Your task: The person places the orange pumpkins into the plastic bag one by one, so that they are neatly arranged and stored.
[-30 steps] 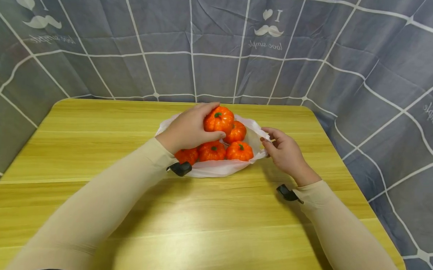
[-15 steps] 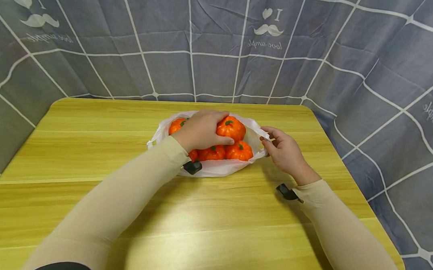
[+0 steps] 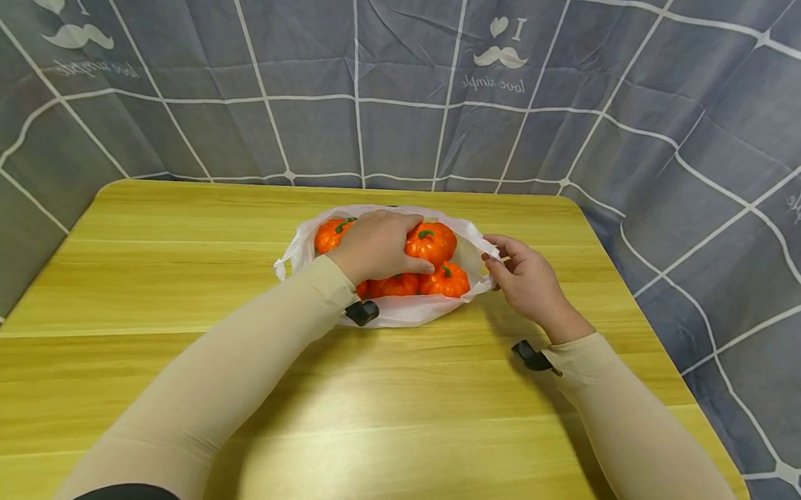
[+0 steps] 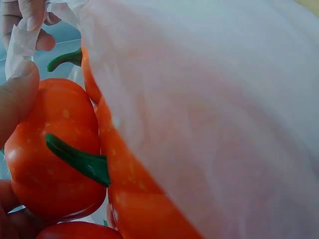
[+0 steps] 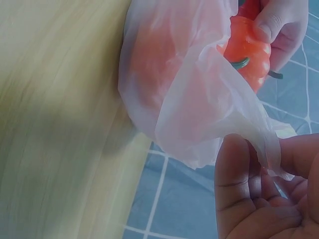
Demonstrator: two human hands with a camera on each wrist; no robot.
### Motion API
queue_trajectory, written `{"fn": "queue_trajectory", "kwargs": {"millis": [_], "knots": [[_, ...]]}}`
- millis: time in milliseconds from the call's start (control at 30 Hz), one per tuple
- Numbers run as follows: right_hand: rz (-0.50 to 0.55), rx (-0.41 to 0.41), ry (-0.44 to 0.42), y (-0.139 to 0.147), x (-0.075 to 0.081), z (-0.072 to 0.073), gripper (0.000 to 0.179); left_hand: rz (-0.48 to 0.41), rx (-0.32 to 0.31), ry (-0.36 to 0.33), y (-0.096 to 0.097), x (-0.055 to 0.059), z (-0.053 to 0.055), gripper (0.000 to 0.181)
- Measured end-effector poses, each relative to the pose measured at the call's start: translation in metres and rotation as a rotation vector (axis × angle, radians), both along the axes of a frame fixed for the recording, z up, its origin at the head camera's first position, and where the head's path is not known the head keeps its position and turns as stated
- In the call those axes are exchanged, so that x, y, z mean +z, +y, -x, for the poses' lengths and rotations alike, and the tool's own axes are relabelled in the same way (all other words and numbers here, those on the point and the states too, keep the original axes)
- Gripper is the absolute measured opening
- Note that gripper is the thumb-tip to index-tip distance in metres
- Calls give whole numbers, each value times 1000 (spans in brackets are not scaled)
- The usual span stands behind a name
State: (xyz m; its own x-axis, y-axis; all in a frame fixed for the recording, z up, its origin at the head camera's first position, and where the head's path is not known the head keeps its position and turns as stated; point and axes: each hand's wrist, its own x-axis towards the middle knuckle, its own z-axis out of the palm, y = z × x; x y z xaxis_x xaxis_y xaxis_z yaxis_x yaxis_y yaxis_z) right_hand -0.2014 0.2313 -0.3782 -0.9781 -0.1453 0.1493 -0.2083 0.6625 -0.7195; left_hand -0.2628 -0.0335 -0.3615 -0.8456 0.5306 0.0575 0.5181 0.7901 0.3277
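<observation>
A thin white plastic bag lies with its mouth spread, several small glossy orange pumpkins inside. My left hand reaches into the bag and grips one pumpkin between thumb and fingers. That held pumpkin, green-stemmed, sits against others in the left wrist view. Below it in the head view is another pumpkin, and one more pumpkin shows at the far left of the bag. My right hand pinches the bag's right edge. Its thumb and fingers hold the thin plastic in the right wrist view too.
The bag rests on a yellow wood-grain table, toward its back edge. A grey cloth with white grid lines hangs behind and beside the table. Both forearms wear beige sleeves.
My left hand has moved right and down into the bag with the pumpkin, lowering it among the others. The pumpkin at the far left has come into view. My right hand has stayed put.
</observation>
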Motion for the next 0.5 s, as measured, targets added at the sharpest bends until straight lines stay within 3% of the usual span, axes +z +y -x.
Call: {"fn": "queue_trajectory", "kwargs": {"millis": [500], "knots": [[5, 8, 2, -1, -2, 1, 42, 72, 18, 20, 2, -1, -1, 90]]}}
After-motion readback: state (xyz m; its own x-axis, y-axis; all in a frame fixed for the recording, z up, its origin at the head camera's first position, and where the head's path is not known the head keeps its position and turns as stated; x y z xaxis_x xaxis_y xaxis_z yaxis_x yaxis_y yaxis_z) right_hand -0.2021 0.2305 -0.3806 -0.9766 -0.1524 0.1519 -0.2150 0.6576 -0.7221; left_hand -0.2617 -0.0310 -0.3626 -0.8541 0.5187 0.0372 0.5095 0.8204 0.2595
